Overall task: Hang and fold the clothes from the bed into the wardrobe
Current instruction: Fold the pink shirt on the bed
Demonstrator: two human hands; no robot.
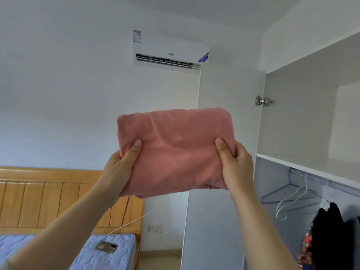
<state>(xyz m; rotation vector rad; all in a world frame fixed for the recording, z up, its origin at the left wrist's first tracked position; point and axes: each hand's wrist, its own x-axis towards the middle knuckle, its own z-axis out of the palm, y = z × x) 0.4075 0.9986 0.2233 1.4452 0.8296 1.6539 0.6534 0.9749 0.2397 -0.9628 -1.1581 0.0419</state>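
A: While it's up there, status?
B: My left grip (118, 168) and right grip (235, 164) both clamp the folded pink garment (175, 151), thumbs on top, in the air left of the wardrobe shelf (311, 164).
A: Risk?
B: Far edge unsupported. If I tilt going in, fold probably slumps open.

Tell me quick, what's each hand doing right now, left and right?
Left hand: closed on the left edge of the folded pink garment, thumb on top.
Right hand: closed on the garment's right edge, thumb on top.
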